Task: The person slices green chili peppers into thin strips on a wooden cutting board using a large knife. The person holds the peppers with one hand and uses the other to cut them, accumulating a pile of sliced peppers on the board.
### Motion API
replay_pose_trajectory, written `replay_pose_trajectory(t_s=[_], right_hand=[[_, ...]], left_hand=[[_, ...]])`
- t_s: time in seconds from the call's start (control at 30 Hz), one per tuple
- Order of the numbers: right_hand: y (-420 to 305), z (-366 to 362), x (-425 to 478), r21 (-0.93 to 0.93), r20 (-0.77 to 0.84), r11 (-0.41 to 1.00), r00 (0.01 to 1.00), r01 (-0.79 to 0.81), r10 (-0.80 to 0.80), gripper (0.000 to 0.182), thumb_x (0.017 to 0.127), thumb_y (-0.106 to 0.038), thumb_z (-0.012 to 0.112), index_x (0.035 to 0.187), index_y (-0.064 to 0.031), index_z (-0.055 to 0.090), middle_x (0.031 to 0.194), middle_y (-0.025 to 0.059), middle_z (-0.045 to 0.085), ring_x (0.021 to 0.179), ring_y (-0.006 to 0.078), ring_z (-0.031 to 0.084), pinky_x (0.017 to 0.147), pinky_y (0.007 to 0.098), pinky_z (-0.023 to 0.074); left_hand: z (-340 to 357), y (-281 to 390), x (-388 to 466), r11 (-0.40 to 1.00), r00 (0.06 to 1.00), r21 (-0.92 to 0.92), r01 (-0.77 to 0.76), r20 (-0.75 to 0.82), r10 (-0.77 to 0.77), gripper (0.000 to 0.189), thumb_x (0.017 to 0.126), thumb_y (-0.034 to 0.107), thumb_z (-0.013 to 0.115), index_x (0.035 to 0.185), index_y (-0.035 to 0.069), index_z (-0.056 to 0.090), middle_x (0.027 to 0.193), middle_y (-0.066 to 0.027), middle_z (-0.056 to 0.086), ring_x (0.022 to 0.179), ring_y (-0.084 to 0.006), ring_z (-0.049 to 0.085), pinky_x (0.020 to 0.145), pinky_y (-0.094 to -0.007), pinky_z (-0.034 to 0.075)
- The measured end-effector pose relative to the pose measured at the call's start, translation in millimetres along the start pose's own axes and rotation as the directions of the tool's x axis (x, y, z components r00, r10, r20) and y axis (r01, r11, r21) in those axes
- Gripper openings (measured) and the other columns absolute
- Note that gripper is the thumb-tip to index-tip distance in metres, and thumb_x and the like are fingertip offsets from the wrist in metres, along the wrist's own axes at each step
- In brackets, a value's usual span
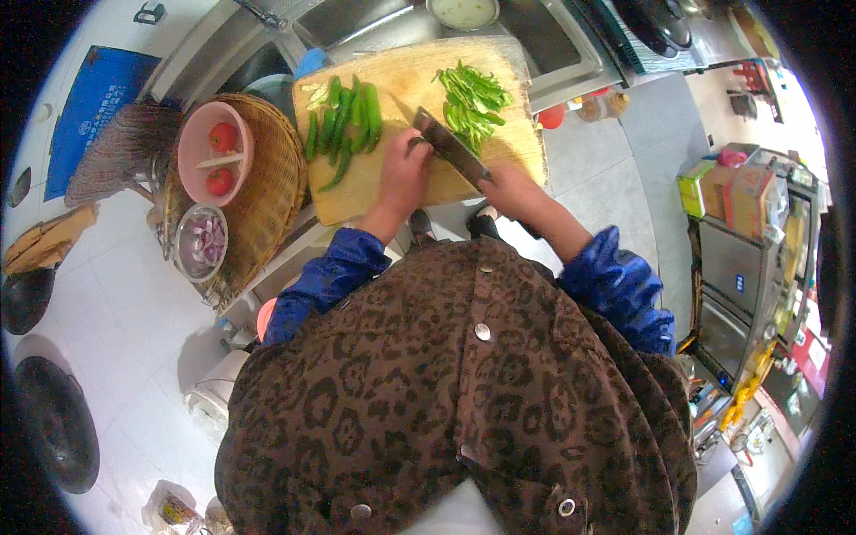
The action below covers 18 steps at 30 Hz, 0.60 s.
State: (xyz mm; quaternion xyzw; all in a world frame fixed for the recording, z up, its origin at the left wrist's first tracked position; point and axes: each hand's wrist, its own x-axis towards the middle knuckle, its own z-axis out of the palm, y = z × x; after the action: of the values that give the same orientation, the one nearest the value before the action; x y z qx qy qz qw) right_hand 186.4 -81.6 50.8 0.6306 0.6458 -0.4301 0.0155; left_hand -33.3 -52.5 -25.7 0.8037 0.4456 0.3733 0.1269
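Observation:
My right hand (511, 190) is closed on the handle of a kitchen knife (449, 144), whose broad blade lies slantwise over the wooden cutting board (414, 190). Against the blade's far end, my left hand (404, 167) presses down with curled fingers on a green pepper (416, 141), mostly hidden. Left of it on the board lie several whole green peppers (344, 120), with pale pepper trimmings (317, 93) at the upper left corner. To the right of the knife is a heap of sliced green pepper (473, 100).
Left of the board, a wicker tray (277, 180) holds a pink basket (249, 157) with tomatoes (223, 136) and a metal bowl (179, 247) of cut onion. A steel sink (555, 40) with a bowl (463, 12) lies behind the board. Bottles (602, 107) stand on the right.

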Motion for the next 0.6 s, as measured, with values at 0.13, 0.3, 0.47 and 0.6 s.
replay_pose_trajectory(t_s=[0.13, 0.3, 0.47, 0.6], right_hand=[[2.1, -1.4, -32.2, 0.152, -0.084, 0.984, 0.991, -0.092, 0.105, 0.031, 0.089, -0.026, 0.055, 0.089, 0.0025, 0.068, 0.085, 0.0266, 0.065, 0.084, 0.0453, 0.064, 0.078, 0.0511, 0.0508], [2.3, 4.1, -33.2, 0.200, 0.020, 0.974, 0.995, -0.103, 0.101, 0.033, 0.091, -0.028, 0.053, 0.093, 0.0025, 0.066, 0.084, 0.0265, 0.066, 0.082, 0.0452, 0.064, 0.077, 0.0496, 0.0504], [-7.3, -2.6, -36.7, 0.208, 0.102, 0.970, 0.989, -0.128, 0.109, 0.035, 0.092, -0.030, 0.052, 0.091, 0.0022, 0.066, 0.085, 0.0261, 0.066, 0.083, 0.0445, 0.064, 0.076, 0.0497, 0.0499], [-2.1, -0.5, -33.9, 0.156, 0.109, 0.982, 0.990, -0.109, 0.093, 0.035, 0.093, -0.030, 0.051, 0.091, 0.0017, 0.065, 0.087, 0.0260, 0.067, 0.085, 0.0443, 0.064, 0.077, 0.0503, 0.0496]], left_hand=[[-1.3, -1.7, -0.7, 1.000, 1.000, 0.011, -0.005, 0.030, 0.005, 0.021, 0.082, 0.003, 0.062, 0.102, 0.003, 0.059, 0.109, -0.0161, 0.056, 0.101, -0.0379, 0.054, 0.089, -0.0452, 0.046], [1.8, -7.9, -2.0, 1.000, 0.999, 0.023, 0.008, 0.045, -0.009, 0.018, 0.084, 0.007, 0.061, 0.102, 0.004, 0.059, 0.108, -0.0161, 0.056, 0.102, -0.0377, 0.053, 0.091, -0.0460, 0.044], [-2.1, -11.2, -1.5, 0.999, 0.999, -0.045, 0.002, 0.052, 0.000, 0.018, 0.084, 0.006, 0.061, 0.102, 0.005, 0.059, 0.107, -0.0150, 0.057, 0.102, -0.0379, 0.053, 0.091, -0.0459, 0.045], [-2.0, -13.1, -2.4, 0.999, 1.000, -0.045, -0.018, -0.021, 0.017, 0.022, 0.080, 0.004, 0.068, 0.100, 0.007, 0.061, 0.105, -0.0128, 0.060, 0.097, -0.0359, 0.057, 0.086, -0.0441, 0.048]])
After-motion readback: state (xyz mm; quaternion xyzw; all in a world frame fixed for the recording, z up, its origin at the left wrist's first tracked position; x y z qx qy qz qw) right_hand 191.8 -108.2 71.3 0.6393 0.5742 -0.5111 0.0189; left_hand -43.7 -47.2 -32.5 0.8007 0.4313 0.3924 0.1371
